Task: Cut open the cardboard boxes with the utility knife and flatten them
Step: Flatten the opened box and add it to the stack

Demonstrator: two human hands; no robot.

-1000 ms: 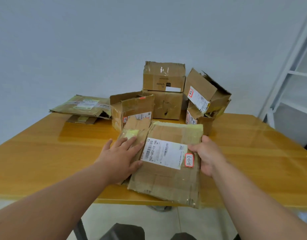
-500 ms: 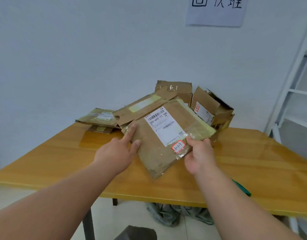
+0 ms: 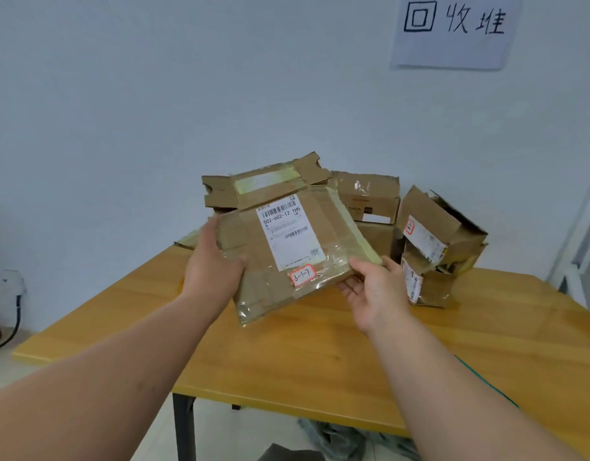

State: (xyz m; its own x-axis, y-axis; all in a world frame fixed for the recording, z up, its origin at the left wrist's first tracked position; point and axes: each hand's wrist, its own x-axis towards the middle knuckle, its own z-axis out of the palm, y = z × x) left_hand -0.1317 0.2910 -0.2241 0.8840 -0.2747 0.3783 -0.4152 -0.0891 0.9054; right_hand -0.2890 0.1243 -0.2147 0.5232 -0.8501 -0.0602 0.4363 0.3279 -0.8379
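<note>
A flattened cardboard box point(image 3: 253, 274) with a white shipping label and a red-edged sticker marked 3-1-7 is held tilted in the air above the wooden table point(image 3: 320, 354). My left hand point(image 3: 211, 261) grips its left edge. My right hand point(image 3: 373, 291) holds its lower right corner from beneath. A thin green object point(image 3: 486, 380), perhaps the utility knife, shows beside my right forearm, mostly hidden.
Behind the held box stand two stacked taped boxes point(image 3: 370, 201) and, at the right, two crumpled open boxes point(image 3: 436, 227). A paper sign point(image 3: 453, 28) hangs on the wall. A white rack point(image 3: 586, 227) stands at the right. Dark cloth point(image 3: 347, 440) lies under the table.
The flattened box was lifted off the table and raised toward the back, tilting up. Both hands went with it, and my view rose to show the wall sign.
</note>
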